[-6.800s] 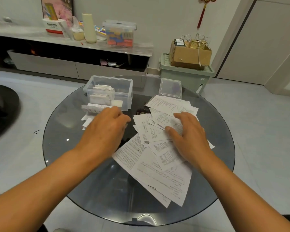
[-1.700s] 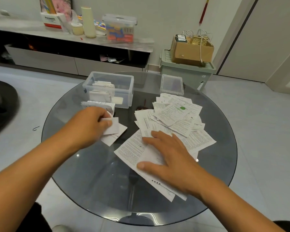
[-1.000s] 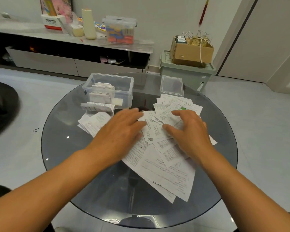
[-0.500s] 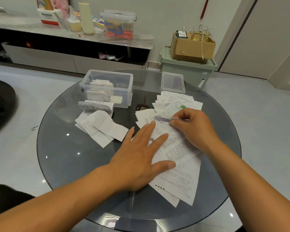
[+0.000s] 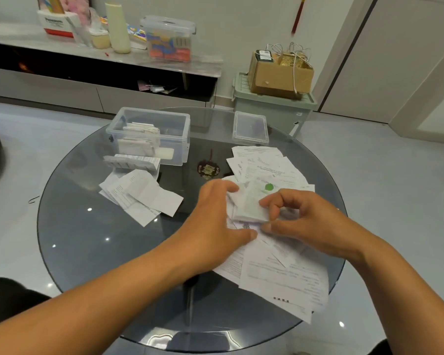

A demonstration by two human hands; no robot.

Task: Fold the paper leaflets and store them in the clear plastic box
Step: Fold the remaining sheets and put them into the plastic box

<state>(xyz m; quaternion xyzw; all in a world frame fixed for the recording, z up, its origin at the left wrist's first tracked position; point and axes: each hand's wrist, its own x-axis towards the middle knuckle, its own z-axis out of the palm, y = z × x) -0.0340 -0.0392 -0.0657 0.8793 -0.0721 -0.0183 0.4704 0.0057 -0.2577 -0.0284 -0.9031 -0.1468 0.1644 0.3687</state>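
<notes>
Both hands have closed on one leaflet [image 5: 251, 203] since half a second ago, when the left hand [image 5: 215, 224] lay flat on the pile [image 5: 280, 272] and the right hand [image 5: 305, 221] was only pinching a sheet's edge. Now the left grip curls round the leaflet's left edge and the right grip pinches its right side between thumb and forefinger, so a fold looks to be under way on the next sheet. It sits on top of the loose pile at the right of the worktop [image 5: 92, 252], with its long axis running away from the person and a green mark near its far end. At the far left the box [image 5: 149, 137] stands open with folded leaflets inside, well apart from the hands, and its lid [image 5: 250, 128] lies to its right. More folded leaflets [image 5: 139, 196] wait just before the box, so storing is only partly done.
</notes>
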